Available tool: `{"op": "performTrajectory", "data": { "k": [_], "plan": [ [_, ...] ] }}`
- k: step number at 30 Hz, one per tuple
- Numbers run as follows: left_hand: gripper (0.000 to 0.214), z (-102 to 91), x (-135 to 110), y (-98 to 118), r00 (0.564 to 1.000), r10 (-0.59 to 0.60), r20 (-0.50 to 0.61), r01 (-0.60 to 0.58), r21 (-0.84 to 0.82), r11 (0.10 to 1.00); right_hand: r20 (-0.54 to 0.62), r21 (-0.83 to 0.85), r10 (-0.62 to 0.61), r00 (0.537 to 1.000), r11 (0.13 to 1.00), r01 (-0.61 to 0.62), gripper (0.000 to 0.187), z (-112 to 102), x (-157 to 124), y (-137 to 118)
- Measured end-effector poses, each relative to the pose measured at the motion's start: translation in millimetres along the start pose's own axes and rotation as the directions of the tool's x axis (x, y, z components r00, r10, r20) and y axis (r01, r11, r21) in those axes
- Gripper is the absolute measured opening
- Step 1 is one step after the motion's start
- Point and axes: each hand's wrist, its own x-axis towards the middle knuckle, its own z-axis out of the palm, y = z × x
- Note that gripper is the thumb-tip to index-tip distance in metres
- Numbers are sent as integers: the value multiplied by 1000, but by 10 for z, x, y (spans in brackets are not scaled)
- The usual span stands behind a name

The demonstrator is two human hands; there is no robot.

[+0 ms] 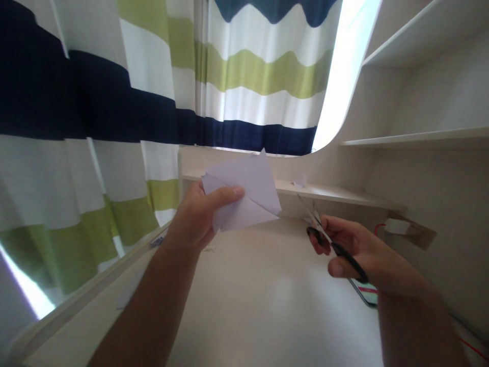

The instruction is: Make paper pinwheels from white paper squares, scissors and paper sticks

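My left hand (204, 211) pinches a folded sheet of white paper (252, 178), thumb on top and the fingers hidden behind it. The paper has overlapping layers, with one pointed corner sticking up. To the right, my right hand (355, 250) holds a pair of scissors (324, 234) with black handles. Their blades are parted and point up and to the left, apart from the paper. Both hands are raised above the white desk (275, 290).
A phone-like device (369, 295) lies on the desk, partly behind my right hand. A small paper scrap (300, 181) rests on the low back shelf (324, 191). A white plug (397, 226) is at the right wall, below shelves. Striped curtains (153, 102) hang left and behind.
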Motion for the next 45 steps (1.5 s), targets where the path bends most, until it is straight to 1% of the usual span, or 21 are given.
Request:
{"op": "performTrajectory", "data": {
  "k": [3,6,10,15,20,25,27,31,36,41,45],
  "plan": [
    [45,-25,-2,4,1000,19,21,-19,22,1000,-8,-168,-24,1000,986,23,41,-12,-101,-2],
    [42,-29,-2,-20,999,15,46,-18,56,998,-23,-223,-20,1000,975,14,39,-39,-134,26],
    [37,18,-22,-56,999,8,44,-11,70,997,-28,-211,-34,999,977,27,38,-31,-160,6],
    [33,70,-41,-88,999,-30,26,29,57,998,-30,-216,-16,999,976,10,38,26,-174,-25],
    [33,73,-27,-104,1000,-13,-2,13,69,998,-38,-225,-3,999,974,-6,38,32,-169,-30],
    [30,131,-69,-79,996,9,-92,2,119,993,-41,-246,27,999,969,-36,38,24,-176,-63],
    [28,152,-85,-70,995,18,-103,-7,109,994,-33,-234,42,999,971,-48,39,27,-179,-78],
    [30,151,-94,-65,996,22,-90,-12,118,993,-35,-211,76,996,974,-82,38,36,-177,-83],
    [38,135,-99,-67,997,-1,-80,11,119,993,-43,-211,49,998,976,-57,37,34,-170,-53],
    [38,125,-81,-91,1000,-1,-10,2,80,997,-61,-201,59,996,977,-70,38,44,-163,-49],
    [40,93,-63,-110,1000,2,10,-3,116,993,-73,-195,79,994,976,-92,39,62,-151,-56]
  ]
}}
